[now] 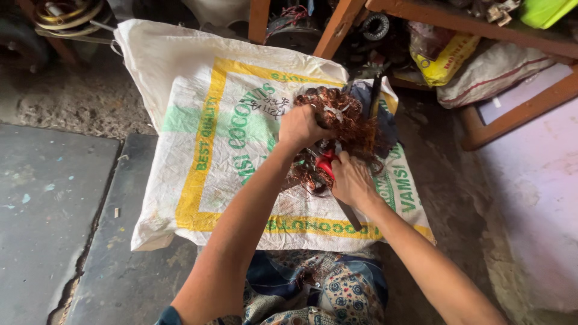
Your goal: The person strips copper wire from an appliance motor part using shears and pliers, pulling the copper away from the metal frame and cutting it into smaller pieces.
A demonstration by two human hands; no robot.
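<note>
A tangled bundle of copper wire (343, 117) lies on a white woven sack (198, 114) printed in green and yellow, spread on the floor. My left hand (299, 127) grips the left side of the copper bundle. My right hand (351, 180) is closed around a red-handled tool (327, 162) whose dark handle end (351, 218) sticks out toward me. The tool's head is pushed into the wire and is hidden. More loose copper strands (304, 171) lie under both hands.
Orange-painted wooden frame legs (337, 24) stand behind the sack, with dark metal parts and a yellow bag (445, 60) under them. A wire coil (66, 15) sits at the top left. Grey concrete slabs (54, 198) lie left; patterned cloth (313, 289) covers my lap.
</note>
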